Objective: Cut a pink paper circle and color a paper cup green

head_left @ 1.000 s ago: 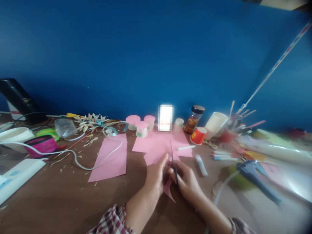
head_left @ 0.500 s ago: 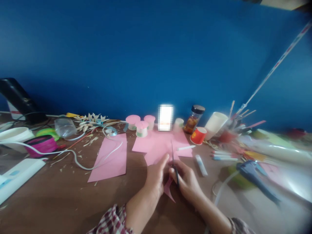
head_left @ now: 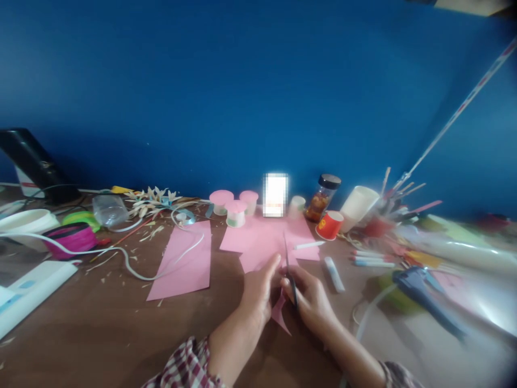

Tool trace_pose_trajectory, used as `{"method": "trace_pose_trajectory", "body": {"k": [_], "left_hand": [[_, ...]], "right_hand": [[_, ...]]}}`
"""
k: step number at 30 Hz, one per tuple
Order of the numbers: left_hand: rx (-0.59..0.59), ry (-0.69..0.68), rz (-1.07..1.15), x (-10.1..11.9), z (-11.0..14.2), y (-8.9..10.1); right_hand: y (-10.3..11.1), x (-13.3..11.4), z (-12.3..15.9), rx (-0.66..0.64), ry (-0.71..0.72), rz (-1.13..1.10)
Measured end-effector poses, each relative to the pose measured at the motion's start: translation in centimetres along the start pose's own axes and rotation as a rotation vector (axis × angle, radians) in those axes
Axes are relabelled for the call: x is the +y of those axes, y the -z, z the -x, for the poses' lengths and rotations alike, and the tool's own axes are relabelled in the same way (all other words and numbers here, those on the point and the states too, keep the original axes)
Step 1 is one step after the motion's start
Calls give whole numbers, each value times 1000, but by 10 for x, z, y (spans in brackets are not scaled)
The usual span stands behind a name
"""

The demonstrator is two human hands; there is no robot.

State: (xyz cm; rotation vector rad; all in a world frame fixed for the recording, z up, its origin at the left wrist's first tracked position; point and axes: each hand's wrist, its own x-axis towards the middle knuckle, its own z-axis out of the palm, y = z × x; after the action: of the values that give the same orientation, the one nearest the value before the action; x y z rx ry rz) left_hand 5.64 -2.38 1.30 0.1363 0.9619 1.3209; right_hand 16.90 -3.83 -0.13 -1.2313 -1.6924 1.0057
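Observation:
In my right hand [head_left: 312,298] is a pair of dark-handled scissors [head_left: 293,288], its thin blades pointing away from me over the pink paper on the table. My left hand [head_left: 257,296] is closed on a piece of pink paper [head_left: 280,315], whose narrow offcut hangs down between the two hands. The fingertips of both hands nearly meet at the scissors, and most of the held piece is hidden behind them. Beyond the hands lie overlapping sheets of pink paper [head_left: 258,245] with a white pen [head_left: 309,245] across them. A glue stick [head_left: 334,275] lies right of my right hand.
Another pink sheet [head_left: 186,264] lies left, crossed by a white cable [head_left: 135,276]. Small cups with pink tops [head_left: 221,200] stand at the back, near a jar [head_left: 323,196] and a red paper cup [head_left: 329,225]. A glue gun [head_left: 424,296] is at right, a power strip [head_left: 32,293] at left.
Hardly anything differs. The view has shifted very slightly, and both hands keep their hold on the paper and the scissors in nearly the same place.

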Motion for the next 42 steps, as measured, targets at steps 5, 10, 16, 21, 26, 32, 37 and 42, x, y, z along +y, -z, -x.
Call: {"method": "trace_pose_trajectory", "body": {"k": [5, 10, 16, 21, 26, 32, 37, 42], "left_hand": [[15, 31, -5, 2, 1, -1], [44, -2, -5, 2, 0, -1], [-26, -27, -16, 0, -1, 1], [-28, -24, -23, -1, -2, 2], [-30, 0, -7, -1, -3, 2], [-42, -17, 9, -1, -3, 2], [3, 7, 5, 2, 0, -1], [22, -20, -18, 4, 3, -2]], "right_hand": [[0, 1, 0, -7, -6, -8], [0, 1, 0, -12, 4, -2], [1, 2, 1, -8, 10, 18], [2, 0, 0, -11, 21, 28], [2, 0, 1, 3, 14, 29], [1, -1, 0, -2, 6, 19], [1, -2, 0, -5, -13, 12], [1, 1, 0, -14, -7, -5]]}}
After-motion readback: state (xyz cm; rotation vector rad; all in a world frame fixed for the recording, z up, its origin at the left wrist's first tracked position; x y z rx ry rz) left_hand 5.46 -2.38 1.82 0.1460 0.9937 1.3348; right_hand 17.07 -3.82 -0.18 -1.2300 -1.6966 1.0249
